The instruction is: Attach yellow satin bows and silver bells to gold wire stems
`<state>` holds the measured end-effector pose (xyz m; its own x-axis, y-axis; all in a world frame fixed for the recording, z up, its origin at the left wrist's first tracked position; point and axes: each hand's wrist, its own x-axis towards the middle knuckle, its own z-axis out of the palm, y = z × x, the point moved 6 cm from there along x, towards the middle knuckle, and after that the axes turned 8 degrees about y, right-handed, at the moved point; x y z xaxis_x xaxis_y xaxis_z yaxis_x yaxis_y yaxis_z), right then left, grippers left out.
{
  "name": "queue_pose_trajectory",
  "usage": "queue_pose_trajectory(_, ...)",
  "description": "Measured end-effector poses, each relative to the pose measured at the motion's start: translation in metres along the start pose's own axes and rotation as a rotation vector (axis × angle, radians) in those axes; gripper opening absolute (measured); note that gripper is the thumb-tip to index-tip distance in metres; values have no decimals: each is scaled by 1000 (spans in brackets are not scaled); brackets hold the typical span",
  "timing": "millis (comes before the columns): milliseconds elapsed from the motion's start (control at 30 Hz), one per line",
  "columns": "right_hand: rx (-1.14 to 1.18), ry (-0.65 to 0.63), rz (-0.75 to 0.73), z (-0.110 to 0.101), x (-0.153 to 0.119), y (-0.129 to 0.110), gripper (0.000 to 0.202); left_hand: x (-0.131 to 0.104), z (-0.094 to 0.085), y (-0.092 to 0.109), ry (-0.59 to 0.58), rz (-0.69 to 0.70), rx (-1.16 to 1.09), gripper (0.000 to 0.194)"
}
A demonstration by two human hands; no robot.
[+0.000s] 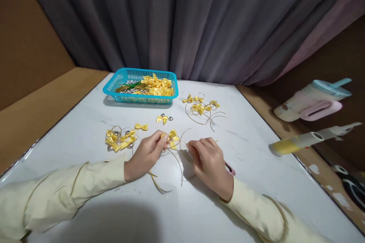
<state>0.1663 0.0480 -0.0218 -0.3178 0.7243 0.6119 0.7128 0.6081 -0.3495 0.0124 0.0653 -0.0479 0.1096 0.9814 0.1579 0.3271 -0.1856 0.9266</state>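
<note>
My left hand (147,155) is closed, pinching a yellow ribbon bow (173,135) between thumb and fingertips. Thin gold wire (180,165) curls out from around this bow and hangs down toward the table. To its right, my right hand (210,164) is closed in a pinch at the wire's free end; its fingertips partly hide what they grip. A pink-edged tool (230,169) lies partly covered under the right hand. Left of my left hand rests a pile of yellow bows (127,140) with wire loops and silver beads. A single bow (141,126) lies just above.
A blue plastic basket (107,88) of yellow bows and silver beads stands at the back. Wired bows (199,108) and loose wires lie right of it. A bow with silver beads (162,119) sits mid-table. A tumbler (296,102) and tube (288,146) are on the right.
</note>
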Motion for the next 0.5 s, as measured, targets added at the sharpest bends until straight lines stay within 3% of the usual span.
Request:
queue_pose_trajectory(133, 194, -57, 342, 3, -1, 13, 17, -1, 0, 4, 5, 69, 47, 23)
queue_pose_trajectory(233, 336, 52, 477, -5, -1, 15, 16, -1, 0, 4, 17, 83, 57, 23)
queue_pose_trajectory(300, 351, 170, 449, -13, 0, 12, 14, -1, -1, 3, 26, 88, 70, 23)
queue_pose_trajectory(400, 395, 296, 295, -25, 0, 0, 11, -2, -1, 4, 27, 96, 98, 22)
queue_pose_trajectory(500, 529, 266, 178, -27, -4, -15, 18, -2, 0, 5, 29, 103, 122, 22)
